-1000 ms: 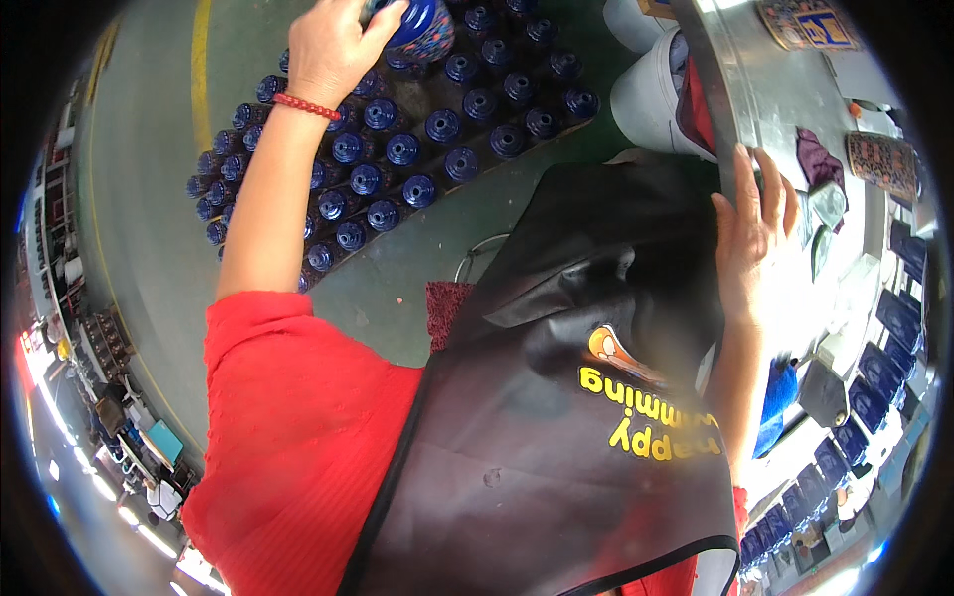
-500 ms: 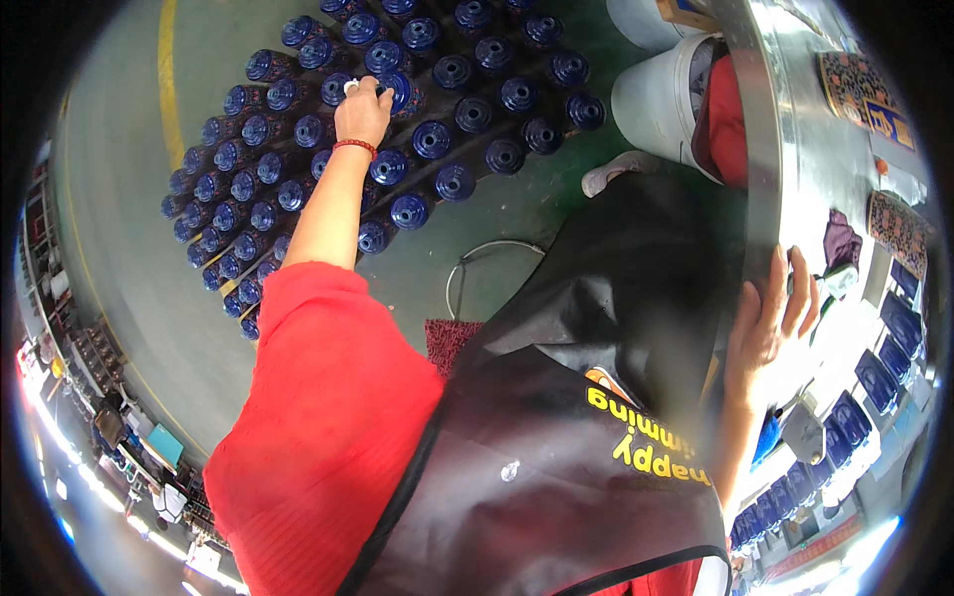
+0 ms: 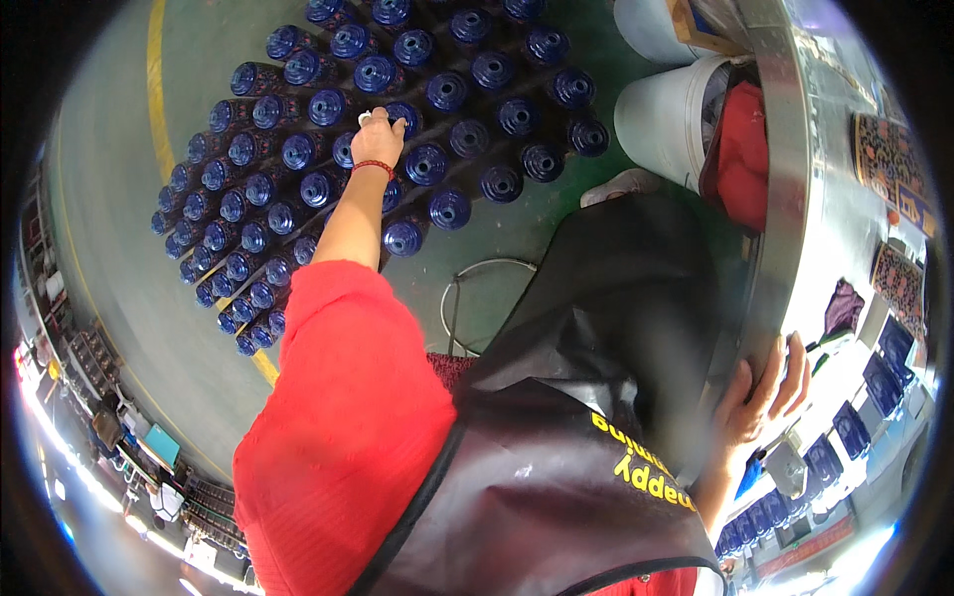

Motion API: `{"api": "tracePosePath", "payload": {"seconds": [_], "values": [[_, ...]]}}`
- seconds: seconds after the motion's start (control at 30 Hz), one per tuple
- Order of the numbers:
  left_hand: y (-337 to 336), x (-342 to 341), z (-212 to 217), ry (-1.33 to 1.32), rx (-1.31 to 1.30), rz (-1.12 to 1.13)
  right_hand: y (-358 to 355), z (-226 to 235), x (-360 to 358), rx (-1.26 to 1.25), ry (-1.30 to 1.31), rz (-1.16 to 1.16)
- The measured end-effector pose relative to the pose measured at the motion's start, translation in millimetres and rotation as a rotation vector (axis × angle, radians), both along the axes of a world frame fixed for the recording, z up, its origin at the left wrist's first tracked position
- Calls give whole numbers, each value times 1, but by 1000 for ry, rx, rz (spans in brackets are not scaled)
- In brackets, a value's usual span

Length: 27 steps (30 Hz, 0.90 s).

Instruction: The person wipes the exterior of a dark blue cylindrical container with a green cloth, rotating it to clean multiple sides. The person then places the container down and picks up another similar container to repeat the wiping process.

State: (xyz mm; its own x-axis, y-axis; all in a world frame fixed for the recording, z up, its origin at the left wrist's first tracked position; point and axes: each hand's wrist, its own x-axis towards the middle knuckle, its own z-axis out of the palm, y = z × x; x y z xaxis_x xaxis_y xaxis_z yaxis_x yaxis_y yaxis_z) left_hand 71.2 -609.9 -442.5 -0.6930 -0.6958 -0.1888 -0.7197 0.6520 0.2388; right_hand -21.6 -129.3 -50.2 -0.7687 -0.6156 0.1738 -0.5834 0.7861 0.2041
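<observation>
Your left hand (image 3: 378, 137) reaches far out over the green floor (image 3: 119, 199), fingers closed around the top of one blue bottle (image 3: 397, 117) that stands in the middle of the packed rows of blue bottles (image 3: 298, 159). Your right hand (image 3: 763, 389) rests near you on the right, fingers spread loose against the rim of the metal table (image 3: 785, 219). A white bucket (image 3: 666, 119) stands just beside that table, right of the bottles.

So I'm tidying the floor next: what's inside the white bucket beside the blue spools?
The white bucket holds a bunched red cloth with some darker fabric at its rim. Whatever lies beneath the cloth is covered, and the metal table edge hides the bucket's right side.
</observation>
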Motion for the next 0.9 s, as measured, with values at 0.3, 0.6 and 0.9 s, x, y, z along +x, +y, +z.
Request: {"api": "tracePosePath", "payload": {"seconds": [0.3, 0.6, 0.9], "values": [[-79, -65, -9, 35, -57, 52, -8, 5, 2, 11, -40, -51], [-87, -65, -9, -11, -75, 81, -3, 5, 1, 14, -49, -39], [-62, -27, 171, 256, -262, -289, -9, 14, 5, 168, -55, -123]]}}
